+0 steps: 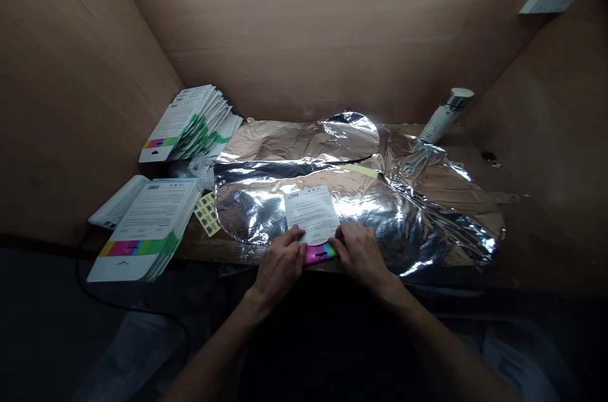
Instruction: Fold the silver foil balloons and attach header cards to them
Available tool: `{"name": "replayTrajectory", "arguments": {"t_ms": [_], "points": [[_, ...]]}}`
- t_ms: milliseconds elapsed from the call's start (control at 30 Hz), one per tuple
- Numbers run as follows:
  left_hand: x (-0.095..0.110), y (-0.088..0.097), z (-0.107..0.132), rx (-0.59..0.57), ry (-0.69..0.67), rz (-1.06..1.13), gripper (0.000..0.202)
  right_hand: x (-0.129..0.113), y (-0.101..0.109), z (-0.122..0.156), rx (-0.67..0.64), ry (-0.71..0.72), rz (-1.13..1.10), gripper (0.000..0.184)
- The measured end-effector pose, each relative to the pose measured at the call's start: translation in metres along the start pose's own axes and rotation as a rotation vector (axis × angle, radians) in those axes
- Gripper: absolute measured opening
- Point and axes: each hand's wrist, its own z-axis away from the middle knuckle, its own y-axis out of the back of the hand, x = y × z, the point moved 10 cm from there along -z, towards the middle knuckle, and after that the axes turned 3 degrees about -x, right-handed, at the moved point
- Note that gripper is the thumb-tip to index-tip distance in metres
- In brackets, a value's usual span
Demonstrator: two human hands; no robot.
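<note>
A white printed card (312,212) with a pink and green lower edge lies on crinkled silver foil (361,199) spread over the desk. My left hand (280,263) pinches the card's lower left corner. My right hand (358,253) grips its lower right corner, fingers curled over the edge. Both hands sit at the near edge of the desk.
A fanned stack of the same cards (194,123) leans at the back left. Another stack (147,231) lies at the front left, beside a sheet of yellow stickers (206,212) and a white device (116,202). A white bottle with a silver cap (444,114) stands at the back right. Brown board walls enclose the desk.
</note>
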Motion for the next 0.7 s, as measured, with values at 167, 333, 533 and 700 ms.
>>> {"name": "replayTrajectory", "arguments": {"t_ms": [167,333,533,700], "points": [[-0.008,0.000,-0.003,0.033,0.040,-0.064,0.030,-0.026,0.007,0.026,0.119,0.166,0.134,0.026],[-0.002,-0.007,-0.002,-0.022,-0.078,-0.113,0.032,-0.044,-0.014,0.047,-0.037,0.270,0.173,0.046],[-0.009,-0.018,-0.005,-0.098,-0.171,-0.249,0.058,0.017,0.022,0.066,0.053,-0.095,0.269,0.070],[-0.028,-0.021,-0.011,-0.141,-0.084,-0.301,0.063,0.119,0.050,0.122,0.126,-0.523,0.424,0.076]]}}
